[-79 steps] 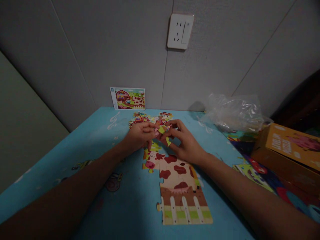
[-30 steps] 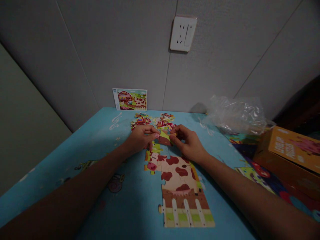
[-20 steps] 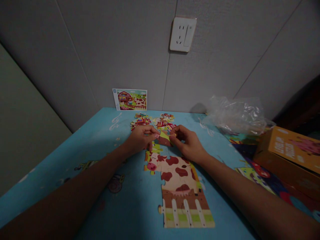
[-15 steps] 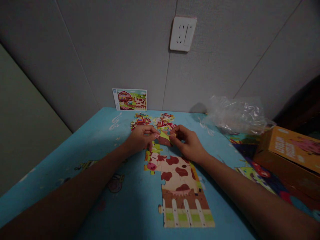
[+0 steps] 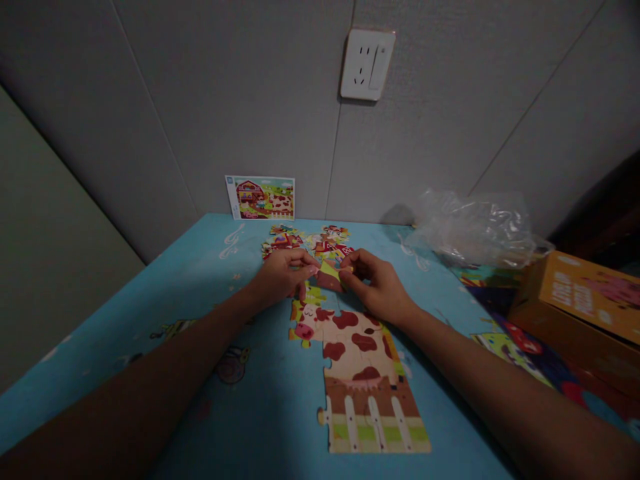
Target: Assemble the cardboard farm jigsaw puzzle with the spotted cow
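Note:
Between my two hands is a brown and yellow-green jigsaw puzzle piece [image 5: 329, 277], raised a little over the table. My left hand [image 5: 284, 275] pinches its left side with thumb and finger. At its right side, my right hand [image 5: 374, 281] closes its thumb and fingers on the edge. Nearer to me lies a joined puzzle section [image 5: 363, 373] showing a spotted cow and a white fence. Loose puzzle pieces [image 5: 283, 241] are heaped beyond my hands, partly hidden by them.
A picture card [image 5: 261, 198] of a farm leans on the wall under a socket [image 5: 369, 65]. To the right are a clear plastic bag [image 5: 475, 227] and an orange puzzle box [image 5: 585, 300]. A blue patterned cloth [image 5: 200, 393] covers the table.
Both hands keep nearly the same pose on the puzzle piece. Only a very slight shift of the whole view shows.

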`<state>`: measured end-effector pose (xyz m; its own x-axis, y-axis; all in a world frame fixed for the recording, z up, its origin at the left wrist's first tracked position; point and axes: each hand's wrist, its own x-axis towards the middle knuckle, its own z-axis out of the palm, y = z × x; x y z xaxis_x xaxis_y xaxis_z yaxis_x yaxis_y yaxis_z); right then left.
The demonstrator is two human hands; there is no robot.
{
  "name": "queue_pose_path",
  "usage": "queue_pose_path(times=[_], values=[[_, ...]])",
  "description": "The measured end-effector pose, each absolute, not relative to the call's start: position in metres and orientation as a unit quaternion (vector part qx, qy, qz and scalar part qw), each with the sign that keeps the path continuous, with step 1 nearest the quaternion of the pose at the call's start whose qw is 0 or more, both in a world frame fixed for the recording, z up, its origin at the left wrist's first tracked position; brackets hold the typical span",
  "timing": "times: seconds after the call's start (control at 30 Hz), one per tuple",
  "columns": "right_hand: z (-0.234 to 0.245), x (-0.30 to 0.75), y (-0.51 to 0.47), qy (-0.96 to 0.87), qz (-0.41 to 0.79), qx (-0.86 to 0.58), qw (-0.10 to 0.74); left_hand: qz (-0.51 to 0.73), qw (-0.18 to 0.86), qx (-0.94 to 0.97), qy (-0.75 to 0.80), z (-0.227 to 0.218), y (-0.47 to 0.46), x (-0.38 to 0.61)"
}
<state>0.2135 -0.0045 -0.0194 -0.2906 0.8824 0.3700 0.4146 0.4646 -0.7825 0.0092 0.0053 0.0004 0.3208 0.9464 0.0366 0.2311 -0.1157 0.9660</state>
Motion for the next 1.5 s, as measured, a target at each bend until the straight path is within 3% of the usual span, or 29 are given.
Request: queue_pose_path(times=[1.5], values=[[-0.0184, 0.2124, -0.0053, -0.746, 0.299, -0.432, 0.409, 0.367, 0.488, 0.657, 0.442, -0.0049, 0.0082, 0.0066]])
